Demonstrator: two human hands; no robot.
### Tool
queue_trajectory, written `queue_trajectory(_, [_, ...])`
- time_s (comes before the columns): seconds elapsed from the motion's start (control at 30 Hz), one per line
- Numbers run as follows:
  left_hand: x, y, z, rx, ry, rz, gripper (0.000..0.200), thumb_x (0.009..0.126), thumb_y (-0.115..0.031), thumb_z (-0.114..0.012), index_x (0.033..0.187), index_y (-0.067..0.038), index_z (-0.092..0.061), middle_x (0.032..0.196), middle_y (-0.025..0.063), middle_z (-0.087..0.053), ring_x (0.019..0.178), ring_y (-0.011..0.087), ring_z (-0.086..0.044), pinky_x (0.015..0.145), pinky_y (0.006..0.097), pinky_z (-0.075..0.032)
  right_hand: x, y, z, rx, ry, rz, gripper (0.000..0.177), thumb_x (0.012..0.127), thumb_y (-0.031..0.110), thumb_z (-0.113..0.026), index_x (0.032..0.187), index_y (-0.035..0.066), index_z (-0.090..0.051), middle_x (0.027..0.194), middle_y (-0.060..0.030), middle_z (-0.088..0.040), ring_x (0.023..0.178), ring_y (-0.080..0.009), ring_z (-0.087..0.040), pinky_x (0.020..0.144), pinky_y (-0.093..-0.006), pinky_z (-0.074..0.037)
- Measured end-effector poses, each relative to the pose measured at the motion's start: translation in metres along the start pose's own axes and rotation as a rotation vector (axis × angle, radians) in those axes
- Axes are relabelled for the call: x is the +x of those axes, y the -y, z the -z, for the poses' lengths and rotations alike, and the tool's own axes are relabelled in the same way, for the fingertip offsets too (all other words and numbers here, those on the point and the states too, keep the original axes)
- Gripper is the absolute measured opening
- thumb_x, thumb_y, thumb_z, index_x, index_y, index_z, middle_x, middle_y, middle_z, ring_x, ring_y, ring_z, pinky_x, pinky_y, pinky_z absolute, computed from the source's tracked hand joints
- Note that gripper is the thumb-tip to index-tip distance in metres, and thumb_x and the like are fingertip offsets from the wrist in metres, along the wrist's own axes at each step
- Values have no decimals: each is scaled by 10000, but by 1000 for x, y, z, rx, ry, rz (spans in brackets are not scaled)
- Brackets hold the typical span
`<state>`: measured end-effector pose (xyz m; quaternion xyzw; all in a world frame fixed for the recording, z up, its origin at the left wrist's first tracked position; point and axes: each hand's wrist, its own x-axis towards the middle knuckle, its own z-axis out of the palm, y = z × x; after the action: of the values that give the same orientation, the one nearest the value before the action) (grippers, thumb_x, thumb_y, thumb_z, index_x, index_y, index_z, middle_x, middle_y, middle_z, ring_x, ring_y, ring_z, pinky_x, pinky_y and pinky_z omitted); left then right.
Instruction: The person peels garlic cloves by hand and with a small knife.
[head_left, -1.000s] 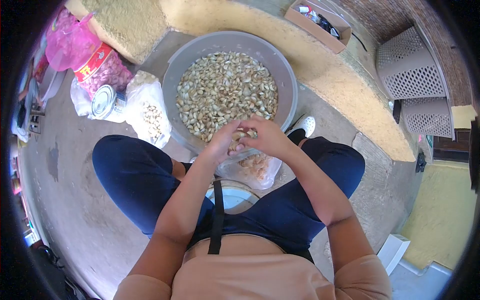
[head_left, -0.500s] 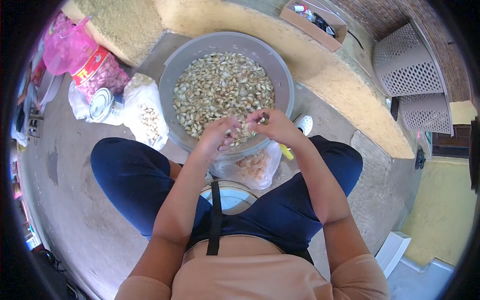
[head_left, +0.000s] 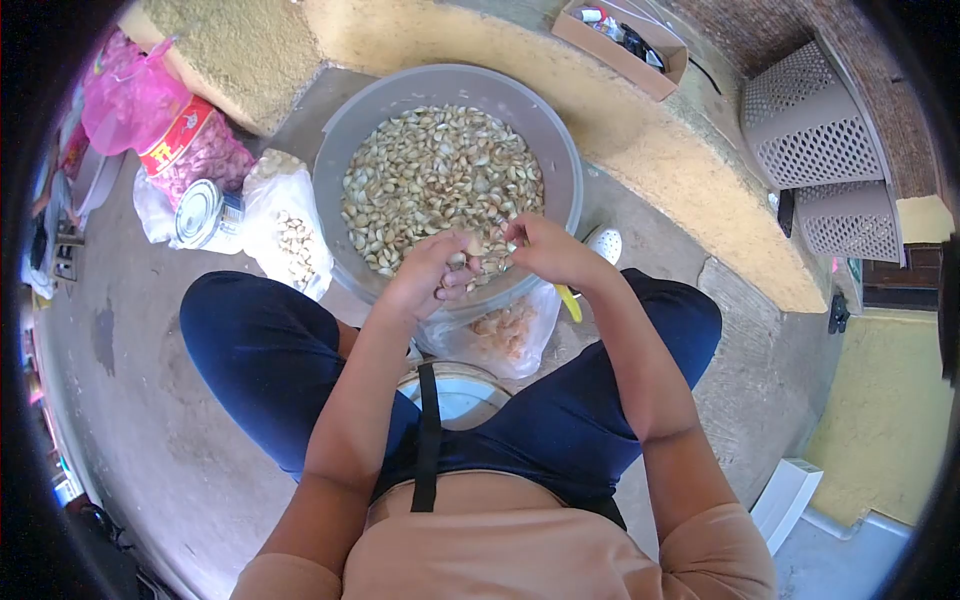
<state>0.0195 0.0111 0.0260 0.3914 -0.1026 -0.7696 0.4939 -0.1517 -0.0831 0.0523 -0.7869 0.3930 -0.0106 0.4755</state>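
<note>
A wide grey tub (head_left: 330, 200) stands between my knees, holding a thick layer of pale garlic-like cloves (head_left: 440, 180). Over its near edge, my left hand (head_left: 440, 270) curls around a pale clove. Just to its right, my right hand (head_left: 545, 248) has its fingers pinched together; what they grip is too small to make out. A yellow-green handle (head_left: 569, 303) shows below the right hand. Under the near rim lies a clear plastic bag (head_left: 535, 350) with light brown peelings inside.
At the left are a white bag (head_left: 270, 240) with cloves, a tin can (head_left: 200, 212) and a pink net sack (head_left: 215, 160). A cardboard box (head_left: 610, 60) sits on the ledge. Perforated grey baskets (head_left: 810, 130) stand at the right. A white shoe (head_left: 604, 243) is beside the tub.
My right hand has shifted slightly and its fingers have drawn in. The left hand stays curled near the tub's edge. The whole view has moved a little.
</note>
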Motion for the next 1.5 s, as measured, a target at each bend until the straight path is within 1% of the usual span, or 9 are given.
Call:
queue_trajectory(0.13, [2,0,1,-20,41,-44,136,856,-154,-415,913,-41,-466,720,40,-482,438,19,-318,327,135,-235,-2,-5,0,-134,13,110,212,766,154,-560,905,7,-498,762,-92,-550,706,-157,-528,632,-278,-416])
queue_trajectory(0.23, [0,0,-2,9,29,-79,147,868,-169,-408,916,-41,-463,716,26,-467,434,13,-304,325,128,-225,-7,2,3,174,172,8,207,796,181,-551,903,17,-484,684,-63,-541,618,-142,-521,573,-277,-413])
queue_trajectory(0.43, [-7,-5,-10,-4,107,-50,158,872,-206,-441,934,-62,-461,716,11,-462,433,8,-301,329,125,-219,-12,29,4,273,139,36,271,820,289,-555,904,39,-490,627,-33,-512,558,-96,-477,493,-258,-377])
queue_trajectory(0.53, [-6,-4,-8,-89,155,-34,168,868,-221,-462,950,-74,-461,715,5,-460,434,6,-301,332,125,-215,-12,31,1,87,72,171,379,808,360,-533,961,15,-506,773,-142,-583,690,-234,-571,615,-343,-433])
queue_trajectory(0.63, [-7,-3,-7,-131,182,-34,165,872,-222,-462,958,-82,-460,712,8,-466,451,14,-322,342,130,-235,-10,26,-6,45,20,235,375,826,365,-527,950,12,-495,672,-69,-519,607,-120,-469,539,-270,-373])
queue_trajectory(0.73, [-7,-4,-8,-125,194,-39,163,872,-220,-464,963,-85,-458,711,5,-470,461,17,-333,349,132,-247,-15,33,-2,90,35,224,373,842,365,-497,952,9,-495,721,-99,-543,654,-157,-500,591,-295,-392])
queue_trajectory(0.83, [-8,-4,-10,-102,196,-51,156,871,-222,-469,954,-90,-457,710,-3,-469,464,14,-332,352,130,-245,-13,29,-5,85,46,252,341,849,322,-462,973,6,-493,788,-206,-575,735,-333,-565,654,-378,-423])
queue_trajectory(1.33, [-1,16,-26,-11,-41,-288,159,887,-247,-441,973,-113,-448,711,-16,-450,492,22,-348,383,147,-266,-10,23,-18,-128,-190,278,327,861,302,-442,775,-14,-450,634,-193,-501,632,-363,-517,564,-402,-387])
queue_trajectory(1.5, [0,21,-32,-35,-104,-335,150,898,-241,-419,989,-124,-444,702,-32,-434,493,19,-337,391,144,-267,-9,24,-18,-163,-170,261,341,852,314,-436,796,-22,-461,701,-223,-537,669,-393,-530,608,-452,-403])
